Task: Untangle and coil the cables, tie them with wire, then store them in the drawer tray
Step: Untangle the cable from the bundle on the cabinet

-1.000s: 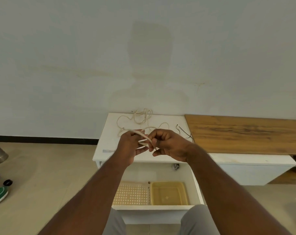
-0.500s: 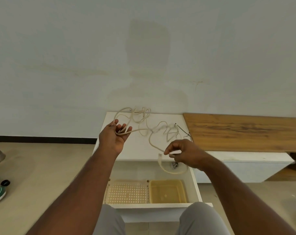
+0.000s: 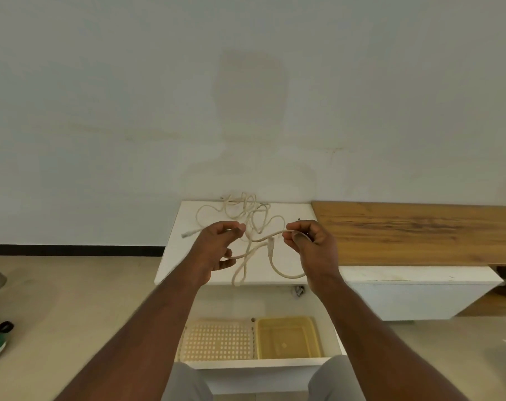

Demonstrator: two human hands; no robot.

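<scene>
Both hands raised over a white cabinet top [image 3: 188,264], roughly level with each other and apart. Right hand [image 3: 312,247]: thumb and forefinger pinch a run of the cream cable [image 3: 270,234], other fingers curled in behind. Left hand [image 3: 217,250]: fingers curled, thumb and forefinger brought together near the cable where it passes the fingertips; a strand also crosses by the lower fingers, so it grips the cable too, though the exact contact is partly hidden. Between the hands the cable sags in an S-curve, with a loop hanging down toward the cabinet's front edge and a plug end dangling mid-span. The rest of the cable lies in a loose tangle at the back of the cabinet top, against the wall [image 3: 246,82]; another plug end [image 3: 186,234] pokes out left of the left hand. A thin dark wire [image 3: 299,219] shows just behind the right hand's knuckles. Below, the drawer [image 3: 257,364] stands open, holding a perforated tray [image 3: 217,341] on the left and a yellow tray [image 3: 286,338] beside it, touching. Wooden benchtop [image 3: 419,233] runs off right.
</scene>
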